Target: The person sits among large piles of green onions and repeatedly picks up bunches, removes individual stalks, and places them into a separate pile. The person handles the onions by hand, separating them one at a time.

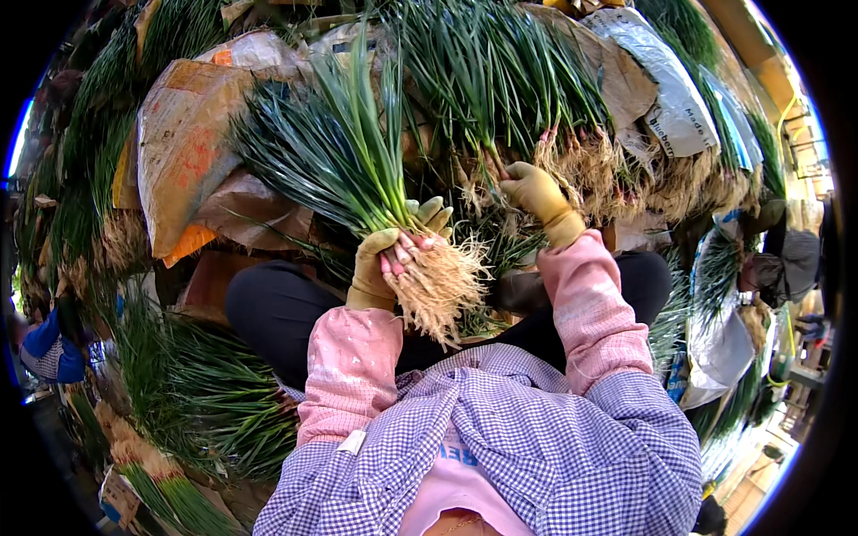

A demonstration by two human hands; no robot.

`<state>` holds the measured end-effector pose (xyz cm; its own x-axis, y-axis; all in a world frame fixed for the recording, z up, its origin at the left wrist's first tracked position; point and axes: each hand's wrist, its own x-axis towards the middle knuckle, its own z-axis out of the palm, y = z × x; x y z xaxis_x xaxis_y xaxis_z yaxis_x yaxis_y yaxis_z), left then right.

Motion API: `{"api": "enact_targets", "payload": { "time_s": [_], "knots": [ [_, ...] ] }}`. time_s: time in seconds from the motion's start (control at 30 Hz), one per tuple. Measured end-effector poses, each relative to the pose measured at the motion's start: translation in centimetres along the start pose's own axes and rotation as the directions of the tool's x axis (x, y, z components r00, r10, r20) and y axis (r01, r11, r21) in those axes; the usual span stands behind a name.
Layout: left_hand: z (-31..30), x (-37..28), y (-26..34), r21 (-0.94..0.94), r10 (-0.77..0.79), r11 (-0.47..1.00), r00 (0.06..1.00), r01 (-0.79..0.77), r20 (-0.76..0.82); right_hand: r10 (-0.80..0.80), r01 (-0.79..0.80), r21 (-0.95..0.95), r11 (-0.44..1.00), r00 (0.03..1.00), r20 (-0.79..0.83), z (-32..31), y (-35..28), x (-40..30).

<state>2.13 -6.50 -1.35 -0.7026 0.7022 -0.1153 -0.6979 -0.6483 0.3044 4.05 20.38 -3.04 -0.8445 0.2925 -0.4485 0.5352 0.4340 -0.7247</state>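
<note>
My left hand (375, 271), in a tan glove, grips a bunch of green onions (400, 231) just above the pinkish bulbs. Its leaves fan away from me, and the pale, tangled roots (442, 288) hang towards my lap. My right hand (538, 197), gloved the same way, is at the near edge of a larger heap of green onions (496, 74). Thumb and fingers close on the base of a stalk (495, 161) there. More rooted ends (590, 167) lie just right of that hand.
Sacking (194, 147) lies at the left, and a printed white sack (670, 87) lies among the onions at the right. Loose green onions (228, 388) are by my left knee (275, 308). Other people (794, 261) sit or stand at both sides.
</note>
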Motion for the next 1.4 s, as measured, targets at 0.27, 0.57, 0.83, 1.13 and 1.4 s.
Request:
{"api": "enact_targets", "payload": {
  "time_s": [0.27,0.57,0.83,1.13,1.4],
  "knots": [
    [-5.5,0.9,-2.3,0.161,-0.092,0.981,0.99,0.108,-0.104,-0.112,0.249,-0.424,0.871,0.94,0.322,5.8,-1.3,-4.7],
    [-4.4,-0.1,-2.1,0.3,-0.168,0.917,0.936,0.264,-0.31,-0.247,0.233,-0.105,0.967,0.957,-0.149,9.9,-4.4,-1.1],
    [-4.8,-0.9,-1.3,0.17,-0.141,0.973,0.986,0.155,-0.089,0.09,-0.346,0.937,-0.05,0.933,0.349,11.2,-3.4,-3.5],
    [-4.4,-2.4,-1.5,0.023,-0.05,0.998,0.991,0.053,-0.125,-0.165,-0.536,0.818,0.208,0.806,0.569,10.6,-5.4,-3.0],
    [0.4,-2.0,0.5,0.065,0.039,0.997,0.999,-0.039,0.002,-0.012,0.152,-0.479,0.865,0.959,0.282,13.6,-0.2,1.0]
  ]
}}
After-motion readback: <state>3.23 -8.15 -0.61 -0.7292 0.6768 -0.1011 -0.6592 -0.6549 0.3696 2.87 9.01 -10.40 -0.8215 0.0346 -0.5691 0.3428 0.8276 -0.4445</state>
